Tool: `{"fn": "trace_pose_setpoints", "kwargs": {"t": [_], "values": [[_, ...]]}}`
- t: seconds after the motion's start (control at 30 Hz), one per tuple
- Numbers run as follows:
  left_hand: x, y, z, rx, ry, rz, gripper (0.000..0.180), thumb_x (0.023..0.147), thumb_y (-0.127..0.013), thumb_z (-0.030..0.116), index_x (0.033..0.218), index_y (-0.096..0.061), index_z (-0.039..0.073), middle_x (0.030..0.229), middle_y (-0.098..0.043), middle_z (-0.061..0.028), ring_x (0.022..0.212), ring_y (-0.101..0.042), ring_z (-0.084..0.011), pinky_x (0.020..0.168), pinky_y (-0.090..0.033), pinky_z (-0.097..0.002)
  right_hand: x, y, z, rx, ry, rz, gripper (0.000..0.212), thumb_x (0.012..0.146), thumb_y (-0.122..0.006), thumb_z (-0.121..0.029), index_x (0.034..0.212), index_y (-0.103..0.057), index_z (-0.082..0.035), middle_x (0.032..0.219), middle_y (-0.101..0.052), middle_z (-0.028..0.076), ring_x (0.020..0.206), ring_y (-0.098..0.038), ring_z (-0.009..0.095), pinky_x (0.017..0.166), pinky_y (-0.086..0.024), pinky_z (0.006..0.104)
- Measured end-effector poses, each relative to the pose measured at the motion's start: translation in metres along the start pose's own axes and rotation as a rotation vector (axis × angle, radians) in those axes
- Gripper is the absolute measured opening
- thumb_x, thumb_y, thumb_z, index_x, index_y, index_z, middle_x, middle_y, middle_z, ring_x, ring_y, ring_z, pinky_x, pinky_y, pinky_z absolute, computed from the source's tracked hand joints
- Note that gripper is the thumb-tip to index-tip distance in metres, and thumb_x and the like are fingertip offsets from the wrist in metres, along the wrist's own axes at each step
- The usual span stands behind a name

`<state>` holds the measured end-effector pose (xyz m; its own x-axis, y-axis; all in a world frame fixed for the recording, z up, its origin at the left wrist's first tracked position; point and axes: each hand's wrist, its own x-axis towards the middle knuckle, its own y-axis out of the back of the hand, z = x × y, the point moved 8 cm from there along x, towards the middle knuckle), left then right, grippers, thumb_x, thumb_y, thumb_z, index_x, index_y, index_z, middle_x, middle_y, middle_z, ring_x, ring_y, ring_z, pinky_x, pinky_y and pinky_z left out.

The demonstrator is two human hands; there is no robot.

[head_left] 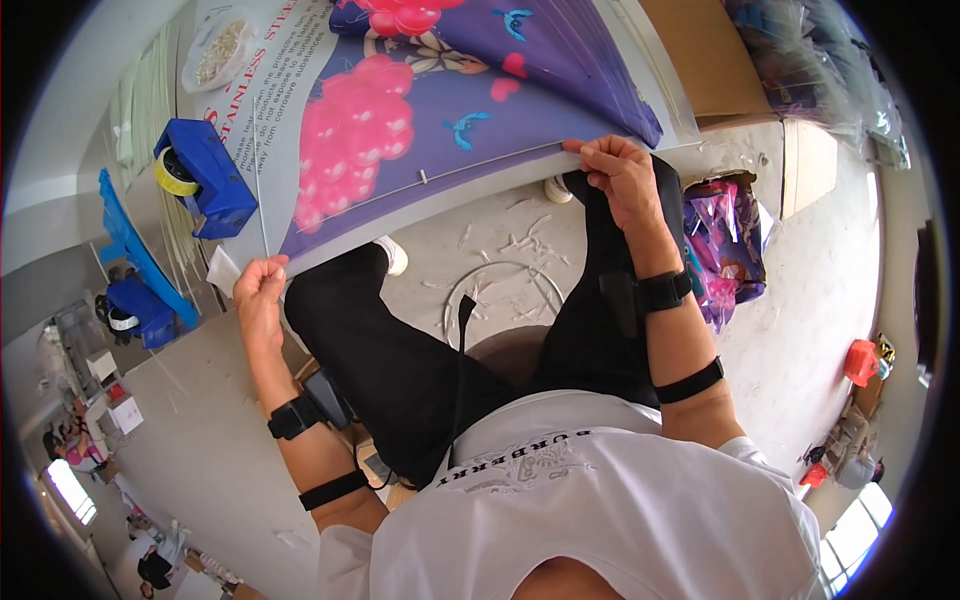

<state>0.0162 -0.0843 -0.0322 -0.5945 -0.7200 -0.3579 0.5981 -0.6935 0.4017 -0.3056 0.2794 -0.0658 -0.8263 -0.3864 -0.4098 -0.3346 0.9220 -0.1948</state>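
A purple printed sheet (440, 90) with pink balloons and blue birds lies on the white table before me, its far right part folded over. Along its near edge runs a thin white rod (500, 161) with a small white clip (422, 177) at mid-length. The fingertips of my right hand (620, 178) pinch at the rod's right end. My left hand (262, 290) is closed in a pinch at the table's near left edge, by the sheet's corner. What lies between its fingertips is too small to make out.
Blue tape dispensers (205, 180) stand at the left, below a clear tub (220, 50) of small white pieces. Thin pale rods hang bundled beyond. Right of my knee is a container of purple scraps (725, 240). White scraps and a hoop (480, 268) lie on the floor.
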Motion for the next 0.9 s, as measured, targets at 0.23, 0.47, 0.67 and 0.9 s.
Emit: {"fn": "trace_pose_setpoints", "kwargs": {"t": [0.23,0.47,0.67,0.9], "values": [[-0.002,0.0,-0.007,-0.042,0.007,-0.001,0.002,0.081,-0.056,0.002,0.079,-0.055,0.002,0.102,-0.059,-0.0075,0.076,-0.043,-0.0067,0.07,-0.035,-0.0209,0.0,-0.004,-0.001,0.027,0.003,-0.018,0.008,0.078,-0.062,-0.001,0.072,-0.057,0.0,0.091,-0.065,0.015,0.056,-0.043,0.004,0.051,-0.037,0.0175],[-0.003,0.0,-0.014,-0.08,0.022,0.003,0.003,0.082,-0.057,0.003,0.079,-0.055,0.003,0.102,-0.059,-0.0061,0.069,-0.039,-0.0058,0.066,-0.034,-0.0197,0.002,-0.004,-0.001,0.015,0.019,-0.026,0.007,0.078,-0.062,-0.001,0.073,-0.058,-0.001,0.092,-0.065,0.015,0.056,-0.043,0.003,0.051,-0.037,0.0172],[-0.005,0.001,-0.013,-0.08,0.011,0.02,0.003,0.082,-0.058,0.005,0.081,-0.056,0.003,0.085,-0.058,-0.0016,0.066,-0.037,-0.0055,0.063,-0.033,-0.019,0.002,-0.005,-0.001,0.001,0.019,-0.019,0.005,0.078,-0.063,-0.002,0.074,-0.06,-0.001,0.086,-0.065,0.011,0.056,-0.043,0.003,0.052,-0.037,0.0182],[-0.003,-0.007,0.002,-0.172,0.007,0.033,0.005,0.082,-0.06,0.006,0.08,-0.057,0.003,0.068,-0.051,0.001,0.057,-0.042,-0.0062,0.052,-0.034,-0.0193,0.007,0.001,-0.016,-0.291,0.197,0.098,0.005,0.077,-0.067,-0.006,0.077,-0.064,-0.002,0.067,-0.057,-0.003,0.06,-0.047,0.004,0.056,-0.039,0.0196]]}}
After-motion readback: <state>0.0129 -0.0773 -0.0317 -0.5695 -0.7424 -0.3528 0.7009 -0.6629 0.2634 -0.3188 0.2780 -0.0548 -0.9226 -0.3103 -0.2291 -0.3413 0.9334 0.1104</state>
